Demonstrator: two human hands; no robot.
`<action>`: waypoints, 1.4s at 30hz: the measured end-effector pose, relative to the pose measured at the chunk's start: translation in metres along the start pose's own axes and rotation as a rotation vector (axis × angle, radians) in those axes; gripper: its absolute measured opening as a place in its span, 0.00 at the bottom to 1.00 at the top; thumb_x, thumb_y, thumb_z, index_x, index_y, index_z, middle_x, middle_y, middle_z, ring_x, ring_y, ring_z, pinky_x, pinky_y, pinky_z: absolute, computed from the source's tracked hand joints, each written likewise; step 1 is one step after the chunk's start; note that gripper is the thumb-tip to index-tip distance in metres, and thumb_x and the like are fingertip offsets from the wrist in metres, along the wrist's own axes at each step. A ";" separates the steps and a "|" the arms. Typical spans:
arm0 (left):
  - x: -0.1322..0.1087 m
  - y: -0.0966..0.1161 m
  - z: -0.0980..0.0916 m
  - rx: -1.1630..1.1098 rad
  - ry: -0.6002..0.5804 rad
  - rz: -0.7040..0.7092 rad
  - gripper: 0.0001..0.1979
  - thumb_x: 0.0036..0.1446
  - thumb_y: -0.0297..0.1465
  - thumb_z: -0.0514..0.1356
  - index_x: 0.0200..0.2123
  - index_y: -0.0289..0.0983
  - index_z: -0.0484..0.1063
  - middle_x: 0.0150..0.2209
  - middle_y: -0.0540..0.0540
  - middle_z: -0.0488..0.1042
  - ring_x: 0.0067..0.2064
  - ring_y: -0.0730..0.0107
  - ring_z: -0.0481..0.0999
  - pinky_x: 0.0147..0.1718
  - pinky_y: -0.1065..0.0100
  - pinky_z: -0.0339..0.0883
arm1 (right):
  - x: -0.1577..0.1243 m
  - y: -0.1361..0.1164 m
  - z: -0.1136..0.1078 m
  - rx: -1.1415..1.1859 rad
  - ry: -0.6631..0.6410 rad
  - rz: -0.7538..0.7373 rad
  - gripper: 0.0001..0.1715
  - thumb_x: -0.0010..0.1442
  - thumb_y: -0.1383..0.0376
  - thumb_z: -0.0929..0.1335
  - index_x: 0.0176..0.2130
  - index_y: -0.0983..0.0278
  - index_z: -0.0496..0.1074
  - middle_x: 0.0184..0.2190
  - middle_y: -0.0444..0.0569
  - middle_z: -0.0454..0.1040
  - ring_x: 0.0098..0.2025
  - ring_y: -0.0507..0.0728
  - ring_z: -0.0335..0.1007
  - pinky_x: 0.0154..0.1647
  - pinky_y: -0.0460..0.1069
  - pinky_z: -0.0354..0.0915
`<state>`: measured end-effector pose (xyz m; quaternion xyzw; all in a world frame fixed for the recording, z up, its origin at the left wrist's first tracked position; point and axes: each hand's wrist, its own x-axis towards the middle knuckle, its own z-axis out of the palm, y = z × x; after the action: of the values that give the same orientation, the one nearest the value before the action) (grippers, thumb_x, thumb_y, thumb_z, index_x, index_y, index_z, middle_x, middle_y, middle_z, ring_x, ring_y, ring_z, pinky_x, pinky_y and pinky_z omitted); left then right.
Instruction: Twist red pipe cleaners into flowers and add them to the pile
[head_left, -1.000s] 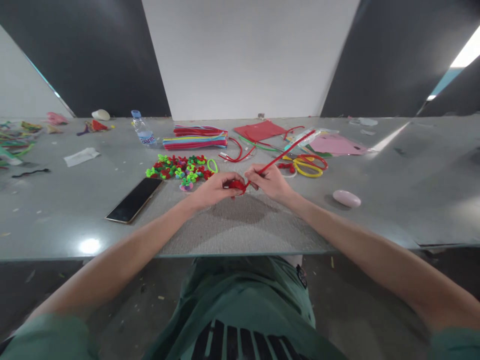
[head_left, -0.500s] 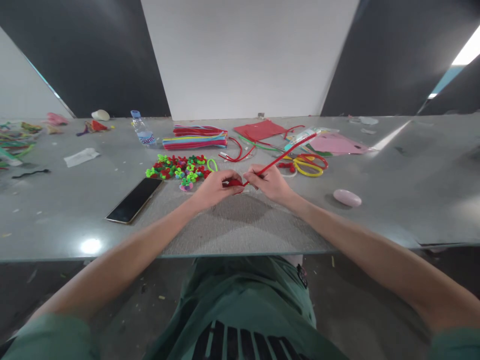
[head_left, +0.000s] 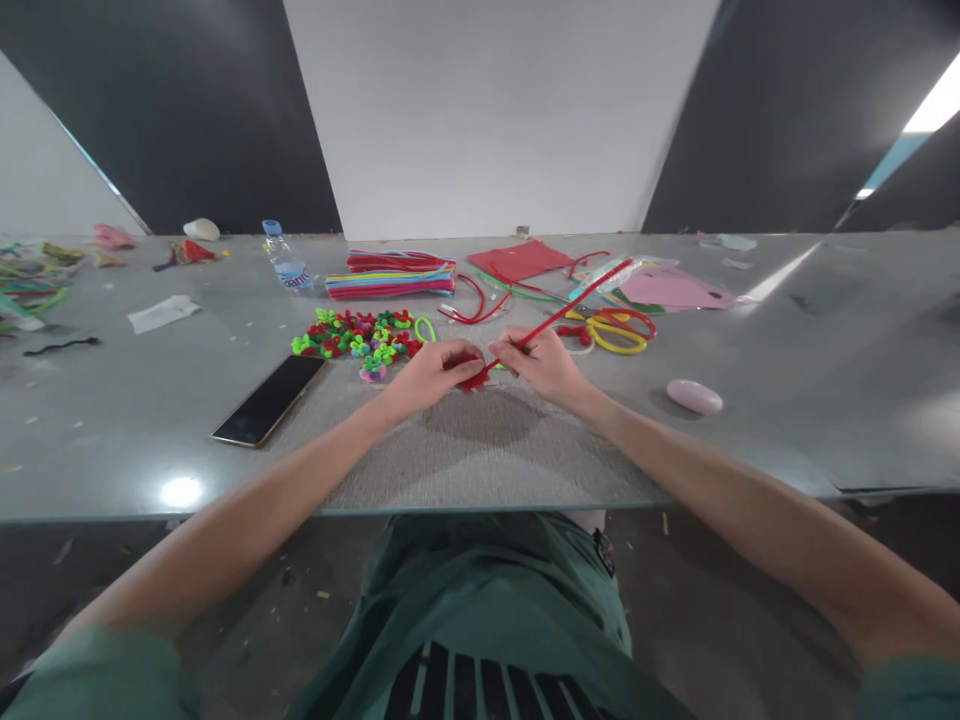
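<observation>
My left hand (head_left: 433, 374) is closed around a small red fuzzy piece (head_left: 474, 381), whose lower edge shows below the fingertips. A long red pipe cleaner (head_left: 574, 305) slants up to the right from that piece. Thumb and fingers of my right hand (head_left: 541, 364) pinch it near its lower end. Whether the two red parts are joined is hidden by my fingers. A pile of small green and red pipe-cleaner shapes (head_left: 358, 338) lies just left of my left hand. Scissors with yellow and red handles (head_left: 621, 332) lie beyond my right hand.
A black phone (head_left: 271, 400) lies left of my left forearm. Farther back are a water bottle (head_left: 289, 262), bundles of coloured pipe cleaners (head_left: 391, 282), a red sheet (head_left: 521, 260) and pink sheets (head_left: 671, 287). A pale pink oval object (head_left: 694, 396) sits right of my right hand.
My left fingers have shifted on the red piece, so more of it shows below them. The long pipe cleaner's upper end has moved slightly up; my right hand keeps its pinch.
</observation>
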<state>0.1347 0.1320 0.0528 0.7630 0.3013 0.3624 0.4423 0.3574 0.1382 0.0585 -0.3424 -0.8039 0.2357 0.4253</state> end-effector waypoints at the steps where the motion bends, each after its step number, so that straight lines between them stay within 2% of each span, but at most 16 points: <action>1: 0.000 0.000 0.000 -0.006 -0.006 -0.005 0.13 0.69 0.38 0.61 0.35 0.35 0.75 0.32 0.46 0.78 0.33 0.71 0.75 0.37 0.67 0.67 | 0.000 0.001 0.000 -0.002 -0.003 -0.002 0.29 0.72 0.50 0.66 0.24 0.60 0.61 0.19 0.39 0.57 0.24 0.50 0.53 0.27 0.49 0.49; 5: 0.000 0.001 0.001 -0.005 -0.022 -0.005 0.12 0.67 0.37 0.62 0.36 0.35 0.74 0.31 0.48 0.75 0.33 0.72 0.73 0.36 0.67 0.65 | 0.000 0.001 0.002 -0.007 -0.025 -0.024 0.27 0.72 0.53 0.66 0.24 0.61 0.61 0.20 0.38 0.57 0.24 0.50 0.53 0.28 0.49 0.49; 8: 0.000 0.003 0.002 -0.048 -0.008 -0.019 0.10 0.65 0.37 0.65 0.41 0.35 0.75 0.34 0.47 0.76 0.33 0.72 0.73 0.36 0.67 0.66 | 0.001 0.000 0.002 0.001 -0.023 -0.023 0.26 0.71 0.53 0.66 0.24 0.61 0.62 0.20 0.38 0.57 0.24 0.50 0.52 0.28 0.49 0.49; 12: 0.000 0.003 0.003 -0.061 0.058 -0.031 0.13 0.58 0.33 0.69 0.44 0.35 0.74 0.35 0.47 0.78 0.35 0.71 0.75 0.36 0.68 0.66 | 0.001 0.001 0.001 -0.003 0.001 -0.014 0.26 0.70 0.53 0.67 0.24 0.61 0.61 0.19 0.38 0.55 0.24 0.50 0.50 0.28 0.49 0.48; 15: 0.000 0.001 0.003 -0.140 0.049 -0.054 0.16 0.57 0.31 0.69 0.47 0.37 0.70 0.33 0.49 0.79 0.34 0.71 0.76 0.35 0.68 0.66 | 0.000 0.000 0.001 0.024 0.012 0.013 0.26 0.69 0.53 0.68 0.24 0.61 0.61 0.20 0.38 0.55 0.24 0.50 0.49 0.27 0.49 0.48; 19: 0.000 -0.002 0.003 -0.140 0.007 -0.080 0.18 0.54 0.31 0.71 0.43 0.39 0.67 0.29 0.54 0.75 0.30 0.73 0.72 0.31 0.70 0.61 | -0.003 -0.003 0.007 0.114 -0.055 0.074 0.18 0.64 0.54 0.73 0.30 0.62 0.69 0.24 0.39 0.64 0.27 0.50 0.55 0.28 0.48 0.52; 23: 0.000 -0.002 0.005 -0.082 0.039 -0.068 0.17 0.52 0.31 0.73 0.39 0.39 0.68 0.28 0.56 0.70 0.29 0.75 0.68 0.30 0.71 0.57 | -0.003 -0.005 0.011 0.226 -0.169 0.065 0.15 0.64 0.56 0.73 0.32 0.62 0.71 0.27 0.40 0.68 0.29 0.50 0.61 0.31 0.48 0.58; 28: 0.002 -0.001 0.006 -0.193 0.054 -0.079 0.12 0.54 0.34 0.72 0.35 0.36 0.74 0.31 0.50 0.75 0.31 0.74 0.72 0.32 0.69 0.60 | 0.000 -0.002 0.008 0.333 -0.165 0.132 0.17 0.66 0.54 0.71 0.32 0.63 0.71 0.25 0.40 0.68 0.26 0.50 0.62 0.28 0.47 0.59; 33: 0.002 -0.001 0.008 -0.397 0.088 -0.096 0.10 0.52 0.30 0.73 0.36 0.35 0.78 0.33 0.49 0.75 0.30 0.76 0.68 0.31 0.69 0.61 | 0.000 -0.004 0.007 0.451 -0.150 0.162 0.13 0.66 0.57 0.70 0.34 0.63 0.72 0.28 0.43 0.73 0.27 0.50 0.65 0.29 0.47 0.63; 35: 0.001 -0.002 0.008 -0.451 0.092 -0.123 0.10 0.52 0.31 0.73 0.35 0.36 0.78 0.32 0.50 0.74 0.31 0.76 0.68 0.32 0.69 0.62 | -0.001 -0.005 0.007 0.469 -0.150 0.166 0.12 0.66 0.57 0.70 0.35 0.62 0.72 0.28 0.43 0.73 0.28 0.50 0.65 0.30 0.47 0.64; 39: -0.001 -0.006 0.006 -0.529 0.105 -0.177 0.13 0.59 0.41 0.72 0.37 0.36 0.81 0.36 0.47 0.76 0.35 0.73 0.73 0.35 0.69 0.65 | -0.001 -0.008 0.006 0.432 -0.145 0.145 0.12 0.65 0.57 0.71 0.34 0.62 0.71 0.28 0.41 0.69 0.28 0.50 0.63 0.30 0.46 0.63; 42: -0.001 -0.008 0.004 -0.593 0.107 -0.221 0.15 0.56 0.43 0.74 0.37 0.37 0.82 0.38 0.45 0.79 0.39 0.70 0.76 0.38 0.68 0.68 | -0.001 -0.009 0.006 0.408 -0.176 0.121 0.11 0.64 0.58 0.72 0.35 0.62 0.72 0.29 0.41 0.69 0.29 0.50 0.63 0.30 0.47 0.64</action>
<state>0.1363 0.1331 0.0441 0.5433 0.2863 0.4239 0.6657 0.3496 0.1311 0.0610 -0.2750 -0.7517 0.4474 0.3989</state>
